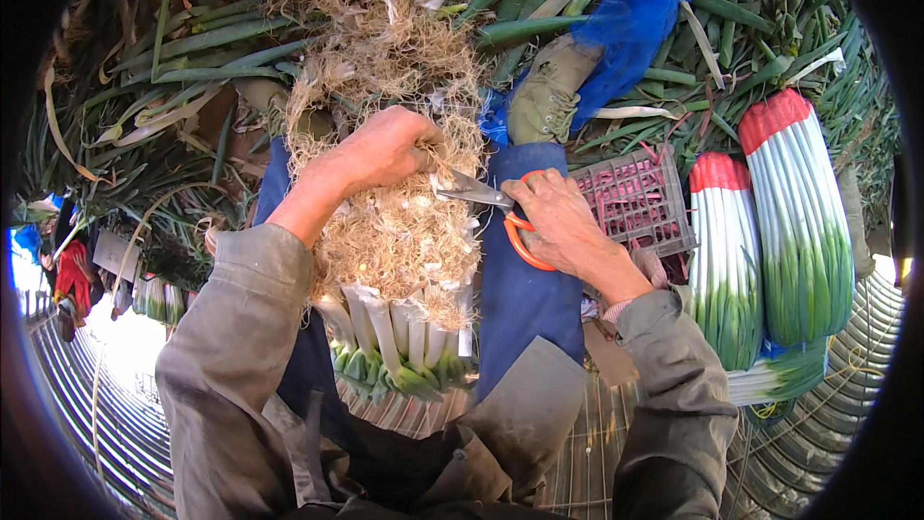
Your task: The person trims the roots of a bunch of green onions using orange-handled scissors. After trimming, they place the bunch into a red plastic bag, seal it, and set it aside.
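Note:
Between my legs stands a bundle of leeks or large green onions [382, 318], white stems below and dry, tangled roots [397, 238] on top. My left hand [393, 144] is closed on a tuft of the roots near the middle. From the right, my right hand [556, 220] grips orange-handled scissors [480, 191], its fingers in and around the handles. The blades point left towards the roots just below my left fingers and look slightly parted. More loose roots [390, 50] lie beyond my hands.
Trimmed bundles with red wraps [790, 209] [722, 245] lie at the right, beside a plastic crate [635, 195] holding pink-red strips. Green leaves [209, 50] heap beyond and to both sides. My shoe [548, 94] is at the bundle's right, with blue netting [628, 22]. Another person in red [72, 274] is far left.

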{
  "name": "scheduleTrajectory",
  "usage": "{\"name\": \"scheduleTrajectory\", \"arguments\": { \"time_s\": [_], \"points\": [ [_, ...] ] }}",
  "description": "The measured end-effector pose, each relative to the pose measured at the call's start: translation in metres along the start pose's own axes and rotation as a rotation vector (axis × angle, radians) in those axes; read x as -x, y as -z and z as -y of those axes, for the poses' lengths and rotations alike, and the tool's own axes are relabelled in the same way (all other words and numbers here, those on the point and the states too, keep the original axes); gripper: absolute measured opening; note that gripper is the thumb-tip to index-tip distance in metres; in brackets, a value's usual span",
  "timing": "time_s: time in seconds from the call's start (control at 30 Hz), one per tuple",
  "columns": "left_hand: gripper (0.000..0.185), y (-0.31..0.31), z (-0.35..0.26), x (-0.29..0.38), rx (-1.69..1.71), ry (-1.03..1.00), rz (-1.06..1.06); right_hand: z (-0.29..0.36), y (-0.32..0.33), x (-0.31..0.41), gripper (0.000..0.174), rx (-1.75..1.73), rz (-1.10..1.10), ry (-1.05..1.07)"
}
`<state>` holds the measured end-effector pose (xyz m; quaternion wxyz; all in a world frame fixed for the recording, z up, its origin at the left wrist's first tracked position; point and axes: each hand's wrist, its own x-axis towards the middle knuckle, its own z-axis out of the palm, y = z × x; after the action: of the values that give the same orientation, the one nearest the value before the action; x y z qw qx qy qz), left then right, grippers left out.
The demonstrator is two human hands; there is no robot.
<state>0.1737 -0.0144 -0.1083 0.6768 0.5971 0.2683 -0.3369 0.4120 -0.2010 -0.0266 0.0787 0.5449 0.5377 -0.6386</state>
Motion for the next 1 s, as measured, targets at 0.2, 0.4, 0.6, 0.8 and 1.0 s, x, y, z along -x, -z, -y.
{"name": "scheduleTrajectory", "arguments": {
  "time_s": [0.2,0.4,0.6,0.8,1.0],
  "points": [
    [0.025,-0.002,-0.004,0.002,0.005,-0.062,-0.023,0.004,-0.004,-0.014,0.04,-0.013,-0.04,0.106],
    [0.022,0.005,0.001,-0.004,0.056,0.03,0.028,0.003,-0.006,0.002,0.029,0.009,-0.01,0.015],
    [0.063,0.034,0.015,0.014,0.232,0.299,-0.374,-0.012,-0.002,0.033,0.037,-0.071,-0.089,-0.17],
    [0.053,0.01,0.008,0.028,-0.051,0.049,0.115,-0.001,0.005,0.036,0.055,-0.063,-0.003,-0.071],
    [0.035,0.017,0.005,0.017,0.036,0.054,0.001,0.015,0.012,-0.001,0.056,0.031,-0.007,-0.011]
  ]
}}
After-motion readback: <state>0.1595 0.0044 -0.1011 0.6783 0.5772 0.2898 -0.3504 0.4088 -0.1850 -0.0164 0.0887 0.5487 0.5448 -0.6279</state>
